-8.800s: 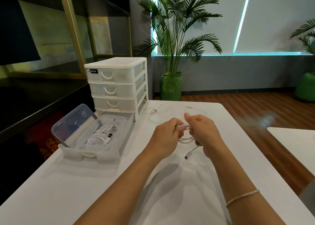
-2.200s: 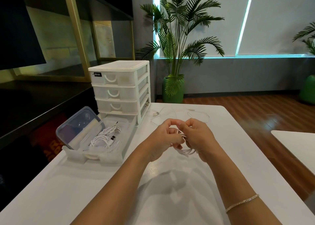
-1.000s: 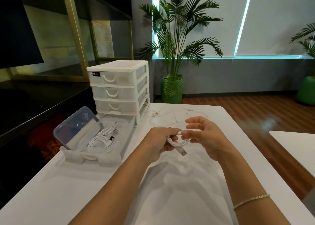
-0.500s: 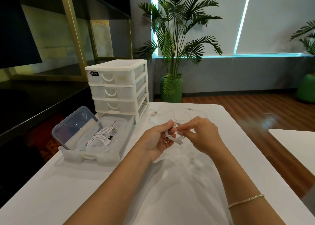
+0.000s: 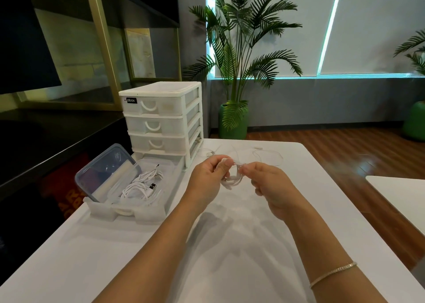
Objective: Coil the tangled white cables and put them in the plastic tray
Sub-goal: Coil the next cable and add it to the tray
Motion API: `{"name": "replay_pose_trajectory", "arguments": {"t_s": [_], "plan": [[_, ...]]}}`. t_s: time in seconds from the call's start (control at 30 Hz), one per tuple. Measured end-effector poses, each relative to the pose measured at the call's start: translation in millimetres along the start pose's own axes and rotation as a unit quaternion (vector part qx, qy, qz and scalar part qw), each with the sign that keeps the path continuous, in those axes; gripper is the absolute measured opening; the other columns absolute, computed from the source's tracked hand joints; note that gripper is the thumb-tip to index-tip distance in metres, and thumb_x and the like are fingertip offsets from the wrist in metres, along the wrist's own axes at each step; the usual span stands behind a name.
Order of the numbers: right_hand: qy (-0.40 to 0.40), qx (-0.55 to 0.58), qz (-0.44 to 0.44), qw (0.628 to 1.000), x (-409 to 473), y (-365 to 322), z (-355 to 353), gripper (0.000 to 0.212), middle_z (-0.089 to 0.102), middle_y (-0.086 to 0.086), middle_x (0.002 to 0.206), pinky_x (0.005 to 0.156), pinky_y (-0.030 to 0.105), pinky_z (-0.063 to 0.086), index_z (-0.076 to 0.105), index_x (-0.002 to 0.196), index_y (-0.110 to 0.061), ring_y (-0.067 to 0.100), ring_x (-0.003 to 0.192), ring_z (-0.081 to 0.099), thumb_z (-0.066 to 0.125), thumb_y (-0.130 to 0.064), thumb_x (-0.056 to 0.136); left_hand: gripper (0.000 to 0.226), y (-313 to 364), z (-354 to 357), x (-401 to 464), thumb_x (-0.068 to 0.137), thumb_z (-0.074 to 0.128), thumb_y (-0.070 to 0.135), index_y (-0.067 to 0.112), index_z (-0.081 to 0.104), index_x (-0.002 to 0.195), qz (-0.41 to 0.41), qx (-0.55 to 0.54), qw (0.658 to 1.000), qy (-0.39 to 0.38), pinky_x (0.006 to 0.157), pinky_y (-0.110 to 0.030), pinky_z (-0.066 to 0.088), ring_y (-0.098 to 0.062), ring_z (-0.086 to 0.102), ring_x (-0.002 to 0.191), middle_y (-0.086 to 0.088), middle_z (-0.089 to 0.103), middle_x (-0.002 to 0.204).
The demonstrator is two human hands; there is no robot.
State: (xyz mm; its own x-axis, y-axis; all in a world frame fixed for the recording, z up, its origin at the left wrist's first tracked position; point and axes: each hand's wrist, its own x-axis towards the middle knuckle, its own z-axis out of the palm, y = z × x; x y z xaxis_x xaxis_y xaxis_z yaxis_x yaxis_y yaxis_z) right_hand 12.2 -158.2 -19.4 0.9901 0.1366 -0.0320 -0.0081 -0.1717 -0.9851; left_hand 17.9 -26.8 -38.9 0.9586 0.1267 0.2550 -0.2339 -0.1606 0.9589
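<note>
Cable coil's pinched between both hands, left hand holding the loops, right hand nipping the end. Tray sits off left by the surface's left edge, closer to the left hand.

The smooth matt white rectangular tabletop bears a frosted, semi-glossy white plastic drawer tower. In front of the tower lies a translucent plastic tray holding glossy white rubbery cables and a clear, shiny blue-tinted plastic lid. Right of the tower, polished reddish wood flooring gleams.
</note>
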Motion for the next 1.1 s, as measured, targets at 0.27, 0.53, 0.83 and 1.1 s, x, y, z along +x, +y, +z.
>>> {"name": "replay_pose_trajectory", "arguments": {"t_s": [0.27, 0.53, 0.83, 1.1], "plan": [[-0.032, 0.075, 0.018, 0.997, -1, 2, -2, 0.033, 0.049, 0.011, 0.063, 0.056, 0.029, 0.038, 0.057, 0.074, -0.004, 0.016, 0.052, 0.041, 0.043, -0.023, 0.097, 0.018, -2, 1, -1, 0.095, 0.046, 0.036, 0.023, 0.059, 0.097, 0.029, 0.100, 0.994, 0.016, 0.054, -0.010, 0.039, -0.009, 0.048, 0.067, 0.012, 0.051, 0.071], [0.026, -0.037, -0.056, 0.997, 6, 9, -3, 0.010, 0.065, 0.009, 0.072, 0.069, 0.031, 0.053, 0.065, 0.082, -0.010, 0.018, 0.065, 0.058, 0.058, -0.014, 0.089, 0.021, -3, 5, 1, 0.096, 0.045, 0.031, 0.024, 0.060, 0.083, -0.060, -0.058, 0.997, 0.003, 0.050, -0.022, 0.039, -0.009, 0.040, 0.054, 0.005, 0.046, 0.063], [-0.021, 0.250, 0.017, 0.968, 7, 9, 4, 0.016, 0.068, 0.014, 0.083, 0.063, 0.027, 0.059, 0.058, 0.102, 0.003, 0.018, 0.065, 0.068, 0.049, -0.006, 0.093, 0.020, -3, 12, -6, 0.095, 0.046, 0.039, 0.026, 0.060, 0.102, -0.062, -0.012, 0.998, 0.005, 0.072, -0.021, 0.049, -0.013, 0.059, 0.087, 0.001, 0.066, 0.104], [-0.075, 0.226, 0.040, 0.970, 3, 8, 7, 0.018, 0.063, 0.012, 0.087, 0.086, 0.042, 0.050, 0.064, 0.103, -0.009, 0.025, 0.080, 0.058, 0.051, -0.013, 0.091, 0.021, -1, 9, -6, 0.095, 0.046, 0.037, 0.023, 0.061, 0.102, -0.031, 0.014, 0.998, 0.044, 0.065, -0.022, 0.052, -0.013, 0.055, 0.084, 0.003, 0.061, 0.098]]}}
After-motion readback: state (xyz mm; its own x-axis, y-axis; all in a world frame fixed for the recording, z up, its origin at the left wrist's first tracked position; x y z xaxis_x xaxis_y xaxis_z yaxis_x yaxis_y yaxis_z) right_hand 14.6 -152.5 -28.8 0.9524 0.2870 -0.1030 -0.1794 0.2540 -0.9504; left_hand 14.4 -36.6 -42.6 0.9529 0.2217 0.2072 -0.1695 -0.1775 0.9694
